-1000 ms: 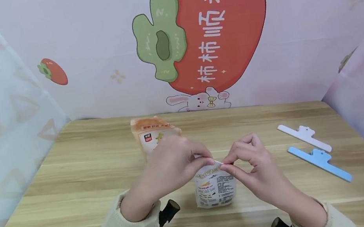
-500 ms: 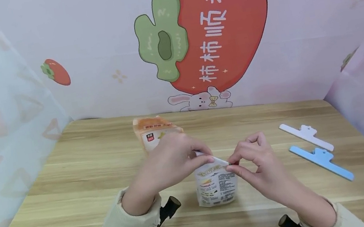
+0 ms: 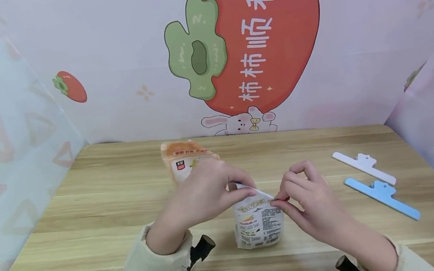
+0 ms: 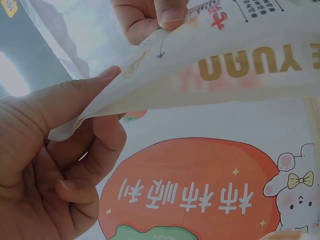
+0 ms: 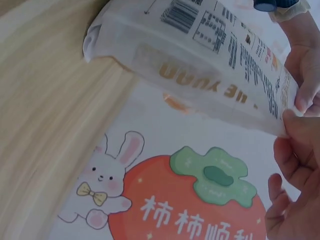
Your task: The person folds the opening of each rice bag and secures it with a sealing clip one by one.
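Standing upright near table [image 3: 87, 232] centre, glossy white printed pouch [image 3: 258, 223] has its flat top edge pinched at both ends: left hand [image 3: 205, 194] thumb-and-fingers, right hand [image 3: 310, 201] fingertips. Orange pouch [image 3: 180, 158] behind; white clip [image 3: 362, 167] and blue clip [image 3: 382, 197] right, on wood-grain.

The right hand [image 3: 307, 197] has slid slightly rightward along the white pouch [image 3: 258, 221] top edge, fingers curling tighter.
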Motion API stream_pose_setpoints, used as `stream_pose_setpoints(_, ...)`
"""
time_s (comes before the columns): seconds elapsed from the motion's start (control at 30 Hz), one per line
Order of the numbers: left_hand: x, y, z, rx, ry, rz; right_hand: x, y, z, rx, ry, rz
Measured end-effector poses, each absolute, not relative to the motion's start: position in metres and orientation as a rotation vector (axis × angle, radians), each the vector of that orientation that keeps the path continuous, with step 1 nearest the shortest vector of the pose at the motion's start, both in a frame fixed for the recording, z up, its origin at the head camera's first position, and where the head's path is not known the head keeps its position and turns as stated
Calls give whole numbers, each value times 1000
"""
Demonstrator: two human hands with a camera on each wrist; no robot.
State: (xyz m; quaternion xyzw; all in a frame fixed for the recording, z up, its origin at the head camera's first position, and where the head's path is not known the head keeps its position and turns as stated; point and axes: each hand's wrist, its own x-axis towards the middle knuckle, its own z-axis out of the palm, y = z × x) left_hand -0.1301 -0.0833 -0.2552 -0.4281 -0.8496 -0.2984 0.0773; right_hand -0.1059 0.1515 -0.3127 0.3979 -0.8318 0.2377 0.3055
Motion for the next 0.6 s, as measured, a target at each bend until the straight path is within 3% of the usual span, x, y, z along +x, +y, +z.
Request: stream_pose_setpoints(0.6, -133, -85, -259, -1355, -2469, -841, -115, 212, -299, 958, -2411, 698)
